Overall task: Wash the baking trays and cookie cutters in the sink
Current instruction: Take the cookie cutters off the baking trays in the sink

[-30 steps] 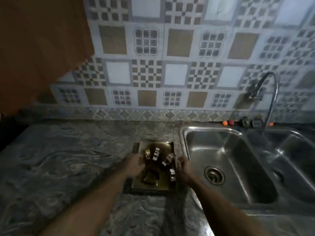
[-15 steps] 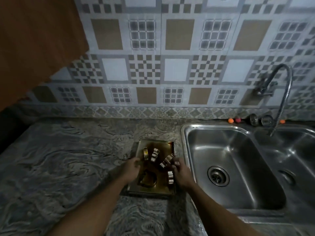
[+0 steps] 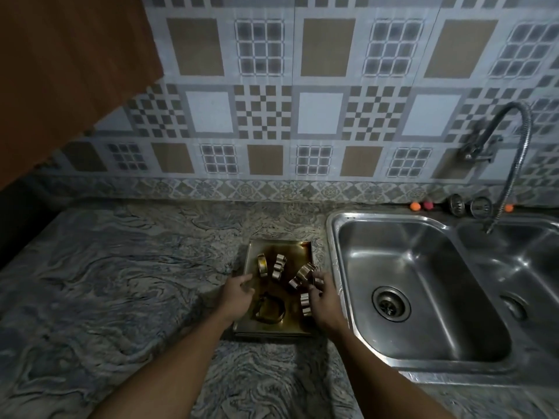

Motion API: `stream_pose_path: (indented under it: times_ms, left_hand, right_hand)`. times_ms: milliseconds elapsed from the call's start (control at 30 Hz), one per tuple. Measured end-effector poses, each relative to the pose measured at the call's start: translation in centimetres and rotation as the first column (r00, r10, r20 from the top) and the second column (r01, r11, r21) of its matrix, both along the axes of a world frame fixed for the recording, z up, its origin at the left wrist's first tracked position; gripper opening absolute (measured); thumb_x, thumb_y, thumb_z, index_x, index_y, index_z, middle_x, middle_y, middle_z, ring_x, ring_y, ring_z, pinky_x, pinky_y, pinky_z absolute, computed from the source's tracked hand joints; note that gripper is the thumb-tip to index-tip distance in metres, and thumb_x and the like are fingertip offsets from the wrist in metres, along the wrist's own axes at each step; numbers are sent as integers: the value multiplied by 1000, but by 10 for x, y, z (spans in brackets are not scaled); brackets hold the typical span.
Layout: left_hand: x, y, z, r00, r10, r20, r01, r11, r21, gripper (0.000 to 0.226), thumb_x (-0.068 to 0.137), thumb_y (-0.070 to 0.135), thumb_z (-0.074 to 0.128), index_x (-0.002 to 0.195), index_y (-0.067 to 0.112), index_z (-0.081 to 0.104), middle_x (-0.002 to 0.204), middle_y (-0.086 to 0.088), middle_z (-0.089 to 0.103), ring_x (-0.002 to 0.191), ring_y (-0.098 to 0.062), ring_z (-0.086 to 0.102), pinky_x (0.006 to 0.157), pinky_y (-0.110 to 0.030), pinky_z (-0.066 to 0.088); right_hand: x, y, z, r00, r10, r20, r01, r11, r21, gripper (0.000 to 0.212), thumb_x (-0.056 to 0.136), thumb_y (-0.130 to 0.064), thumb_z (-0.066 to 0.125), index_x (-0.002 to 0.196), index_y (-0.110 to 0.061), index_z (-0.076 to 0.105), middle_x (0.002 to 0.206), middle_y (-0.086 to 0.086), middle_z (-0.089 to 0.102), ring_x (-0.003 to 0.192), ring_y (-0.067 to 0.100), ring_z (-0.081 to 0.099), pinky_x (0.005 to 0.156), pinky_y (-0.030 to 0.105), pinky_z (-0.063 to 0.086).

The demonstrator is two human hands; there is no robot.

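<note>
Head view: looks down on a swirled grey stone countertop (image 3: 121,282). Just left of the stainless-steel double-bowl sink (image 3: 332,237), flat on that counter: stained, brownish rectangular metal baking trays (image 3: 290,248), stacked, long sides running away from the camera.

Inside the top tray, five metal cookie cutters:
- a plain round ring (image 3: 262,264) and a small flower-shaped cutter (image 3: 279,266), both on edge toward the far end
- a scalloped cutter (image 3: 302,275), tilted, near the right wall
- a small fluted cutter (image 3: 306,304), on edge by the right side
- a larger dark outline cutter (image 3: 270,311), flat at the near end

Left hand (image 3: 237,296) over the left rim, palm down, fingers apart and loosely bent, holding nothing. Right hand (image 3: 325,300) over the right rim, fingers apart and slightly curled, tips reaching the scalloped cutter. Cannot tell whether pinching it or only touching.

Round drain (image 3: 391,303) in the left bowl. Curved chrome tap (image 3: 514,140) mounted on the patterned tile wall (image 3: 302,116), spout end hanging over the right bowl. Behind the sink, an orange ball (image 3: 415,206) just beside a pink ball (image 3: 427,205), then two round metal strainers (image 3: 481,207) propped upright. Brown wooden cabinet (image 3: 60,71) at upper left.
</note>
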State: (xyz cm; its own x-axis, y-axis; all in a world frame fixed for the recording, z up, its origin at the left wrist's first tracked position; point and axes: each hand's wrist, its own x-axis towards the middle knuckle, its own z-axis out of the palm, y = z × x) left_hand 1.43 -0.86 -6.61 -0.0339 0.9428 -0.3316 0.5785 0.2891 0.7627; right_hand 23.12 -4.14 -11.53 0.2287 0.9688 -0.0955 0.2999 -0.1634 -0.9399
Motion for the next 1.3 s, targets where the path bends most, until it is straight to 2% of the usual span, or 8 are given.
stream_pose_path:
  times_ms: [67,133,267,400,700,867,1100,1300]
  left_hand:
    - [-2,-2,1,999,25,31,-26,999,33,46,96,6,58,141,15,52,107,7,65,83,1,55,73,-9,40]
    - [-4,-2,5,997,35,62,-39,997,65,47,96,7,58,141,18,52,115,4,66,68,6,46,60,-2,35]
    - [-9,-4,22,997,16,73,-25,993,119,48,97,8,58,142,21,51,148,-6,47,117,-21,59,89,-20,49]
    - [-13,-9,30,997,-28,70,19,991,130,48,97,8,57,143,21,49,144,-12,51,124,-43,52,101,-44,47]
    - [7,-27,41,976,-199,86,184,971,153,49,96,16,60,143,24,47,146,-6,42,135,-24,43,114,-41,36]
    - [55,-61,51,959,-273,73,255,948,191,49,95,10,60,143,15,47,112,5,58,93,-5,58,76,-14,43]
    - [163,-108,81,904,-423,63,402,890,215,50,97,6,57,145,8,44,144,-6,49,125,-13,49,88,-6,35]
    - [298,-144,84,842,-538,38,511,819,263,50,91,15,65,139,21,53,140,4,55,132,-17,49,110,-38,42]
  right_hand:
    - [-4,0,0,999,-34,-14,35,999,25,28,90,-39,45,117,-42,50,116,-3,63,100,16,63,89,43,53]
    - [-8,0,6,998,-54,-28,56,997,45,28,92,-38,44,119,-40,50,116,-3,63,102,18,63,88,46,54]
    - [-12,2,22,997,-61,-52,65,996,66,30,96,-29,45,125,-32,50,119,-3,64,107,15,63,91,47,54]
    - [-15,-7,48,999,-42,-5,42,995,92,29,100,-22,43,127,-30,50,121,-2,64,109,14,62,94,44,53]
    - [7,-54,78,988,-130,81,116,980,162,29,98,-13,50,124,-24,56,119,-1,62,108,16,61,91,33,52]
    - [43,-106,93,964,-241,110,225,964,139,33,96,-13,55,128,-22,56,115,-4,62,104,12,60,87,26,48]
    - [137,-181,120,930,-362,66,346,922,174,32,90,-9,63,120,-21,61,109,-11,64,101,3,61,89,22,50]
    - [261,-247,132,892,-447,63,441,893,89,22,88,-7,59,98,-26,62,98,0,67,74,12,62,59,24,47]
